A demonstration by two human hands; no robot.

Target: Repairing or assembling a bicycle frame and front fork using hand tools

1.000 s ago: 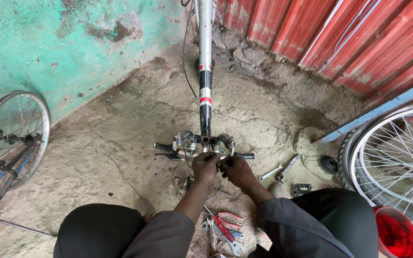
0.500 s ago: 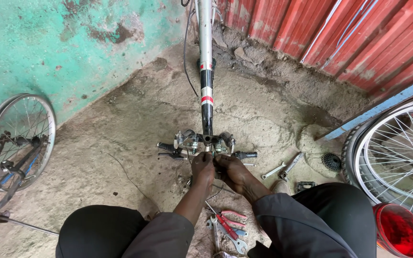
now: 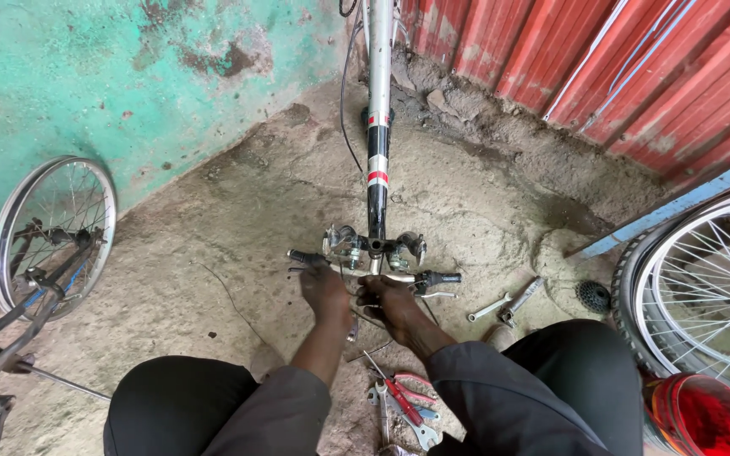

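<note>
Left hand [image 3: 324, 293] now slid along handlebar [image 3: 373, 272], gripping left of stem; half second ago both sat bunched at centre. Right hand [image 3: 389, 302] closed on bar by stem. Bike frame [image 3: 378, 160] lies mid-floor (wrenches [image 3: 504, 304] untouched, right).

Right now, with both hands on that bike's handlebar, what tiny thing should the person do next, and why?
Probably keep the left hand steadying the silver metal handlebar while the right hand works at the middle, close under the black and silver bike frame tube. Both hands already rest there. If a tool is needed, the red-handled pliers lie on the dirt ground between the knees.
</note>
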